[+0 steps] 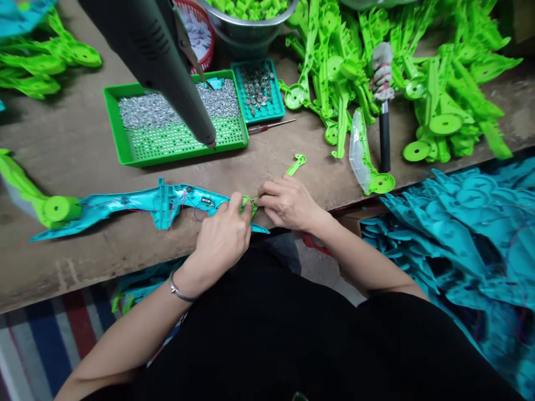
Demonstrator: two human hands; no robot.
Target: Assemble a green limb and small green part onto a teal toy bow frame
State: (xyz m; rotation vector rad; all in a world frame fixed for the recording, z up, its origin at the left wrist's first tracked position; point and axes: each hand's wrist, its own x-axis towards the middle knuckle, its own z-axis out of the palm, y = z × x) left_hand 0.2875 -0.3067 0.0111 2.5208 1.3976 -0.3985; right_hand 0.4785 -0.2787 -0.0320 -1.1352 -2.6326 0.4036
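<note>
A turquoise bow-shaped plastic shell (pixel 137 201) lies along the front of the table, its inner side up, with thin red and blue wires and a small metal spring inside. At its left end sits a lime-green limb with a round hub (pixel 58 209). My left hand (pixel 225 228) is closed around the shell's right end, where a green plastic piece shows between the fingers. My right hand (pixel 288 203) is closed on a lime-green plastic limb (pixel 297 164), whose far tip sticks out beyond the knuckles. The fingers hide where limb and shell meet.
An electric screwdriver (pixel 179 83) hangs over a green basket (pixel 137 159) of screws. Beside it are a teal tray (pixel 267 114) of small metal parts and a thin screwdriver (pixel 271 126). Green parts (pixel 334 67) and a wrapped-head hammer (pixel 384 133) lie right; turquoise shells (pixel 468 239) are piled below.
</note>
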